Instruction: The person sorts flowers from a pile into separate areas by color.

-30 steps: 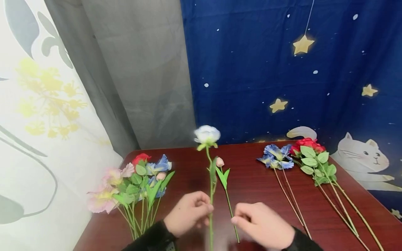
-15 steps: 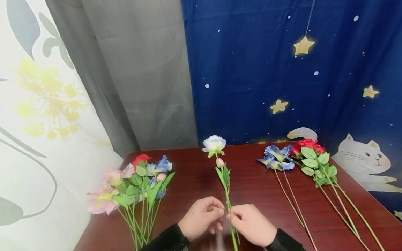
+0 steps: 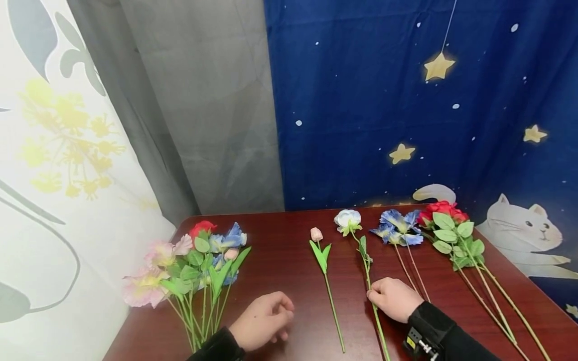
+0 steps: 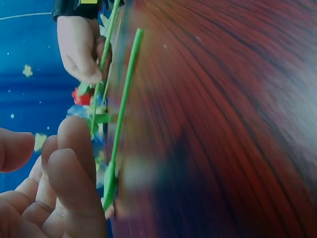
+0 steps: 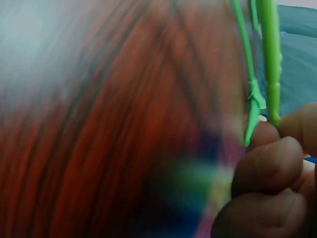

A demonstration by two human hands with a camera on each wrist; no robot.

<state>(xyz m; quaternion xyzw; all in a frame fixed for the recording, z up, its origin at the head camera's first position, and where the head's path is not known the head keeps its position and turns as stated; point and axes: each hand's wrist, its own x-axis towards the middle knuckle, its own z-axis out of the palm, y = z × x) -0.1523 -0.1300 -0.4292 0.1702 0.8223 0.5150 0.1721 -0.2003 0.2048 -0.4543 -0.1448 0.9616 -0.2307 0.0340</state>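
Note:
A white peony lies to the right of the table's middle, its long green stem pinched between the thumb and fingers of my right hand. In the right wrist view, that thick green stem runs down to the fingertips. My left hand is over the table to the left, fingers loosely bent and nothing between them. Between the two hands lies a pink tulip with green leaves. The left wrist view shows its stem beyond the left fingers.
Left on the wooden table is a mixed bunch of pink, red and blue flowers. Blue irises and red roses lie at the right, stems toward the front. A blue starry curtain hangs behind.
The white peony has gone from upright in the left hand to the right hand, then right and down beside the blue irises. The left hand has let go and drawn back left.

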